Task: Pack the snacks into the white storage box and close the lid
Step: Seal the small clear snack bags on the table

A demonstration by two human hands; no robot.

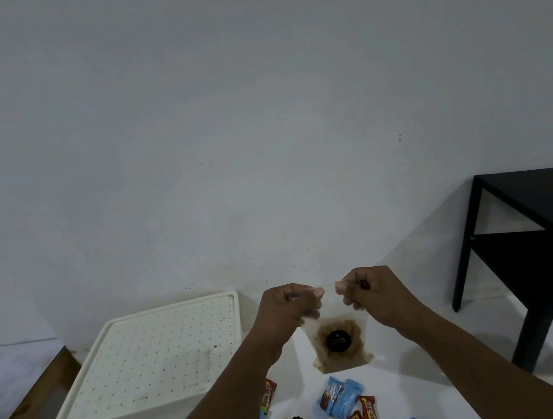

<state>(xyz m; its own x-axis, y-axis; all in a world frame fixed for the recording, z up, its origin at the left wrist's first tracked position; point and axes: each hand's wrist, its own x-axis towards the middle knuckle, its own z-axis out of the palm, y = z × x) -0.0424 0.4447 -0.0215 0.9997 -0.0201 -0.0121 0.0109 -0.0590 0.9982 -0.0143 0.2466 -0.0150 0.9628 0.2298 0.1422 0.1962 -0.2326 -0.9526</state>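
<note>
A clear snack pouch (339, 341) with brown contents and a round black label hangs in the air above the white table (434, 363). My left hand (288, 306) pinches its top left corner and my right hand (371, 293) pinches its top right corner. The white storage box (149, 372) stands to the left with its dotted lid on. A pile of snacks (329, 413) lies at the near edge below the pouch: blue packets, red wrappers and another clear pouch with a black label.
A black side table (531, 249) stands at the right against the wall. A wooden edge (25, 406) runs along the far left beside the white table.
</note>
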